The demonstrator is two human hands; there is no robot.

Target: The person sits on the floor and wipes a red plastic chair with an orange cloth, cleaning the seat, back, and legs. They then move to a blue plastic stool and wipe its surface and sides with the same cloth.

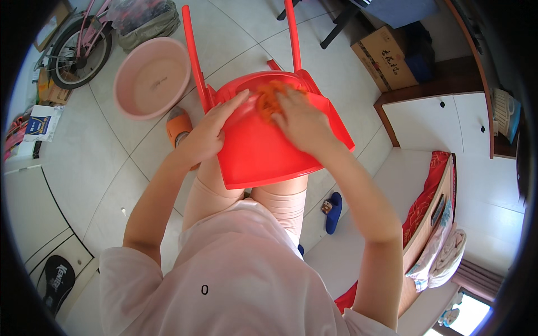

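Observation:
A red plastic chair point(260, 155) lies tilted across my thighs, two of its legs pointing away from me. My left hand point(208, 132) grips its left edge, with some of the fingers out of sight. My right hand point(302, 124) presses an orange cloth point(267, 103) against the red surface near the far rim. Both the cloth and the fingers on it are blurred.
On the tiled floor beyond my left hand stands a pink plastic basin point(157, 80). Behind it are a bag point(147, 25) and a pink bicycle point(80, 54). A cardboard box point(384, 59) and white cabinet point(424, 119) are at right; a blue slipper point(334, 213) lies nearby.

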